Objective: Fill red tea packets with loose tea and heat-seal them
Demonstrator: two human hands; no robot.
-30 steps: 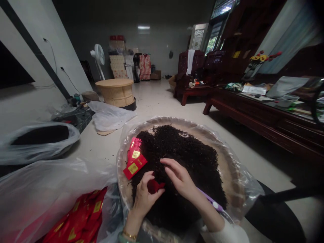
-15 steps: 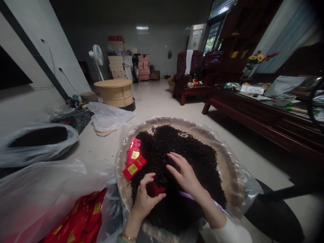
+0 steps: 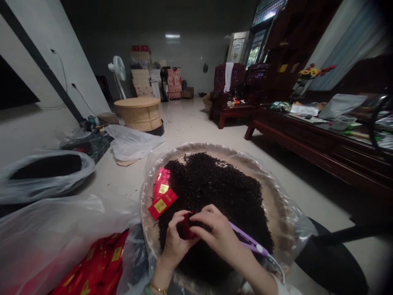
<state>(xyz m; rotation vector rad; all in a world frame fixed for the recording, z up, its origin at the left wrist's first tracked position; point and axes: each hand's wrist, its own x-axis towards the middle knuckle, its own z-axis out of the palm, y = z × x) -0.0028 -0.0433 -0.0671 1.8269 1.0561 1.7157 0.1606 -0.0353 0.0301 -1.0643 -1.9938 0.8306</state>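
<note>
Sitting in the wide tray, the dark leaves lie beneath my hands. My left hand clasps the red packet between thumb and fingers, low over the heap; my right hand curls at its mouth, though I can't tell whether it pinches anything. Pushing too hard could crumple the packet or spill what's inside. Half a second earlier, my right fingers are spread, apart from it.
</note>
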